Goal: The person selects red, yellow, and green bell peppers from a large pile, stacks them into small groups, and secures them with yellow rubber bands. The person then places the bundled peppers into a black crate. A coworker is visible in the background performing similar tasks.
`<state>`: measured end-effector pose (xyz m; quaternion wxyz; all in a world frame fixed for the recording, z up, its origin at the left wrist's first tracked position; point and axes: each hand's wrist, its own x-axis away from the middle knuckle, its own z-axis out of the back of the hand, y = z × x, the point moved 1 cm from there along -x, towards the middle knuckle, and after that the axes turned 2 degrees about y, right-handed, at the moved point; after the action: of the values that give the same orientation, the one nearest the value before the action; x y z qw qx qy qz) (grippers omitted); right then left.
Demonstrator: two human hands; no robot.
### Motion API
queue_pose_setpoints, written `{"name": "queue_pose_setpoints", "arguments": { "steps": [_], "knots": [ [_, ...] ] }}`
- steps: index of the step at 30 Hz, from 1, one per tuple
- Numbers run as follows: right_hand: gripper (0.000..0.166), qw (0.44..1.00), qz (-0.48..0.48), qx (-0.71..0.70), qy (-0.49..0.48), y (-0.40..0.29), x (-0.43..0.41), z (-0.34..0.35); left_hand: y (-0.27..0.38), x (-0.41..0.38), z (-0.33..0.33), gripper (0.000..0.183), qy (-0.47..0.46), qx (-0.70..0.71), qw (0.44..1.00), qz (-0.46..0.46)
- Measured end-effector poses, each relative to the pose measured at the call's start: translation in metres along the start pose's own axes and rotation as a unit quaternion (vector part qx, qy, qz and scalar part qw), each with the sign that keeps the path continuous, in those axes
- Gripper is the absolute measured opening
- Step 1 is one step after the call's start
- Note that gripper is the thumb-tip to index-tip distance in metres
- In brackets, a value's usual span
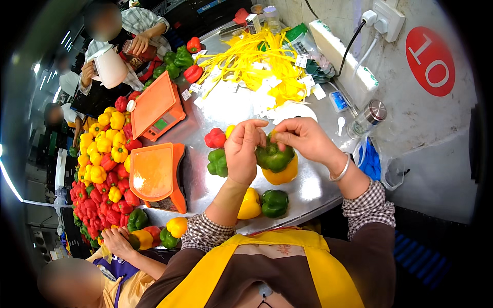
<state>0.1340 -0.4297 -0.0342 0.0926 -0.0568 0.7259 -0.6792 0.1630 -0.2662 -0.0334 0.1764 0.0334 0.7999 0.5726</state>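
Note:
My left hand (243, 152) is raised over the metal table, thumb and fingers bent close together; whether anything thin is between them I cannot tell. To its right, my right hand (304, 138) has its thumb and forefinger pinched at the top of a green bell pepper (275, 157), and the exact hold is unclear. That pepper sits against a yellow bell pepper (283, 175) beneath it. Nearer my body lie another yellow pepper (249, 204) and a dark green pepper (274, 203), side by side. A red pepper (215, 138) and a green pepper (218, 163) are left of my left hand.
Two orange scales (151, 171) stand at the left beside a heap of red and yellow peppers (98, 173). Yellow tagged straps (254, 57) pile at the back. A glass bottle (366, 118) stands right. Co-workers are at the far left and lower left, one holding a white pitcher (109, 66).

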Motion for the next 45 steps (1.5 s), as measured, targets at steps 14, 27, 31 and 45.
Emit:
{"name": "queue_pose_setpoints", "arguments": {
  "steps": [14, 27, 31, 45],
  "knots": [
    [0.012, 0.991, -0.107, -0.039, 0.07, -0.016, -0.001, 0.008, 0.015, -0.009, -0.033, 0.025, -0.008, 0.086, 0.993, -0.079],
    [0.024, 0.99, -0.132, -0.057, -0.015, -0.026, 0.005, 0.018, 0.02, -0.028, -0.019, 0.036, -0.076, 0.116, 0.99, -0.001],
    [0.029, 0.996, -0.087, -0.01, -0.031, -0.023, 0.005, 0.015, 0.017, -0.021, -0.021, 0.027, -0.098, 0.083, 0.99, -0.055],
    [0.018, 0.96, 0.137, 0.245, -0.021, -0.019, 0.012, -0.001, 0.026, -0.018, -0.05, 0.025, -0.242, -0.095, 0.886, -0.383]
  ]
}}
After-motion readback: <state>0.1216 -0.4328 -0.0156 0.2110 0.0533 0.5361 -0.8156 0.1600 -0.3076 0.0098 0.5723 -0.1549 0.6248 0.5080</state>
